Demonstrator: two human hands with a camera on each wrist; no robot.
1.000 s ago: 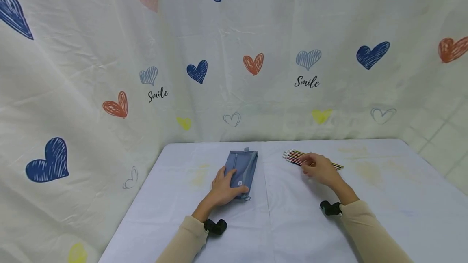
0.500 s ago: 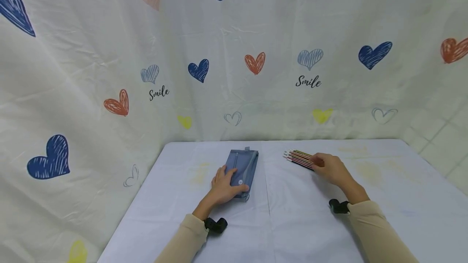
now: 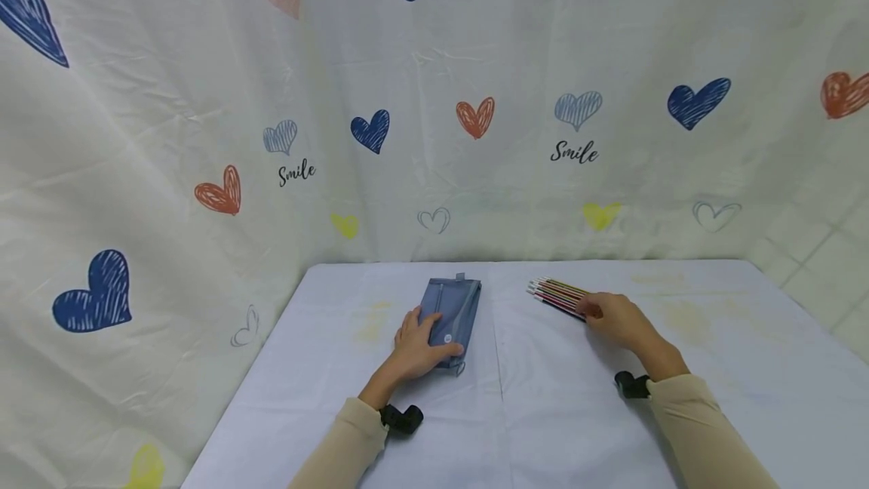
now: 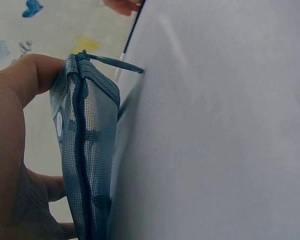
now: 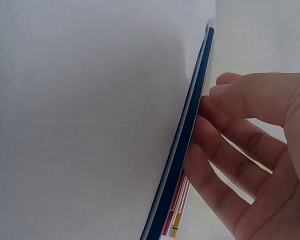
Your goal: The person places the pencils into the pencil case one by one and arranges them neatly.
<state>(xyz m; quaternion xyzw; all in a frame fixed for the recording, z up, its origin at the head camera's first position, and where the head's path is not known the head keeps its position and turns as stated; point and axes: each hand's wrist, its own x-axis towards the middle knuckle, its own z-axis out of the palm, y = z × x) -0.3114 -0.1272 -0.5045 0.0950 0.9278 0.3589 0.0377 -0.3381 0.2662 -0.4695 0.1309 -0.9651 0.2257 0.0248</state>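
Observation:
A blue pencil case (image 3: 462, 308) with a zipper lies on the white table in the head view. My left hand (image 3: 416, 349) rests on its left and near part, fingers spread, thumb by the near right corner. The mesh side and zipper of the pencil case (image 4: 92, 135) show in the left wrist view. To the right, several striped pencils (image 3: 555, 296) lie side by side in a flat bundle. My right hand (image 3: 618, 321) touches their near right end, covering it. In the right wrist view, the fingertips rest against the pencils beside a dark blue pencil (image 5: 177, 145), the thumb close to the index finger.
A white cloth covers the table (image 3: 505, 429). Behind it hangs a pale curtain (image 3: 516, 44) printed with hearts and the word Smile. Black wrist cameras sit at both sleeves.
My right hand has moved right along the pencils, toward their near right end, uncovering more of their length. The left hand and the pencil case stay in place.

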